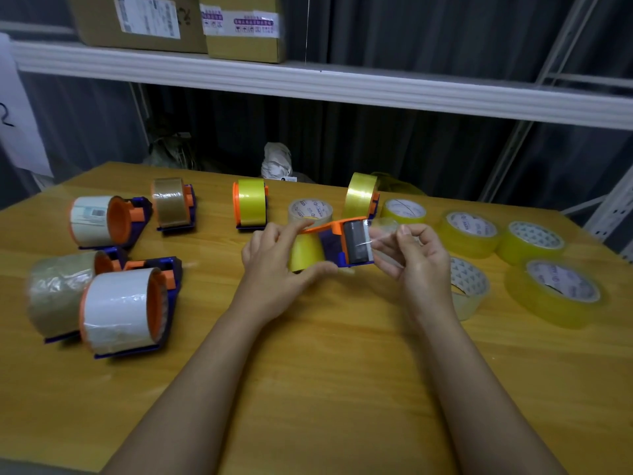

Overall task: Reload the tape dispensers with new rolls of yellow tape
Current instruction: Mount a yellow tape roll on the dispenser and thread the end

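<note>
Dispenser in hand: blue-and-orange tape dispenser (337, 243) held above the middle of the wooden table (308, 371), loaded with a yellow roll (306, 252).
Axis: its long side runs left to right — roll end toward the left hand, grey roller and cutter end toward the right hand.
Left hand (274, 260): fingers curled round the roll end, index finger on the orange top edge, thumb beneath.
Right hand (416, 258): thumb and fingers pinch a clear strip of tape (383, 231) drawn out past the cutter end.
Loaded dispensers behind: two with yellow rolls (251, 205) (361, 197) stand just beyond the hands, with a loose roll (310, 211) between them, partly hidden by the held dispenser.
Left side: four more dispensers (113, 219) (173, 204) (61, 293) (125, 308) with brown or whitish rolls — well apart from the hands.
Right side: loose yellow rolls (404, 211) (469, 233) (531, 241) (556, 291) lying flat; one paler roll (467, 286) just behind the right wrist.
Background: white shelf (308, 80) carrying cardboard boxes (137, 22).
</note>
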Demonstrator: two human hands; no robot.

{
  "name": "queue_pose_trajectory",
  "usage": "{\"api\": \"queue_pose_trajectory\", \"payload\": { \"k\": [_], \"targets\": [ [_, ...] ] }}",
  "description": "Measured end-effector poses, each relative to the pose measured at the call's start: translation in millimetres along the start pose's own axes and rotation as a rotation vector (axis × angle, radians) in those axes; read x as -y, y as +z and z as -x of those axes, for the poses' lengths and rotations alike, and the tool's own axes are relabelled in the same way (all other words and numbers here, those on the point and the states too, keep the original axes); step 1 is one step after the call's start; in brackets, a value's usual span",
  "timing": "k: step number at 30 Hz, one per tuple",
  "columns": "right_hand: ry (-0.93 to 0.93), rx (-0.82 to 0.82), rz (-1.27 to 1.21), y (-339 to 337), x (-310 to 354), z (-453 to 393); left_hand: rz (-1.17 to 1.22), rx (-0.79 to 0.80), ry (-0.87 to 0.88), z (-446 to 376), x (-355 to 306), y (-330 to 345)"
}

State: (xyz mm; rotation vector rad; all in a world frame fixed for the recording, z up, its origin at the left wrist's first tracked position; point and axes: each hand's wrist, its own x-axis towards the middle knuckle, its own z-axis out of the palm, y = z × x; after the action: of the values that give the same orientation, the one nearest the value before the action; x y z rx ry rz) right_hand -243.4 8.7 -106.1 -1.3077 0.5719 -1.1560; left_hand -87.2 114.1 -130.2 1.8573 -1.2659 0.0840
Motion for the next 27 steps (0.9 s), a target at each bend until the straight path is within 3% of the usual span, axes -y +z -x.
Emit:
{"api": "queue_pose_trajectory", "payload": {
  "k": [12, 18, 27],
  "targets": [
    [-0.069, 0.062, 0.011, 3.3, 1.8, 4.6, -0.209, -0.04, 0.095, -1.4, 2.5, 1.9],
    [-0.035, 0.068, -0.018, 2.6, 0.8, 3.9, -0.161, -0.018, 0.091, -2.3, 6.3, -1.1],
    [0.058, -0.027, -0.153, -4.4, 9.7, 0.4, 0.092, -0.038, 0.084, -0.8, 7.0, -2.7]
  ]
}}
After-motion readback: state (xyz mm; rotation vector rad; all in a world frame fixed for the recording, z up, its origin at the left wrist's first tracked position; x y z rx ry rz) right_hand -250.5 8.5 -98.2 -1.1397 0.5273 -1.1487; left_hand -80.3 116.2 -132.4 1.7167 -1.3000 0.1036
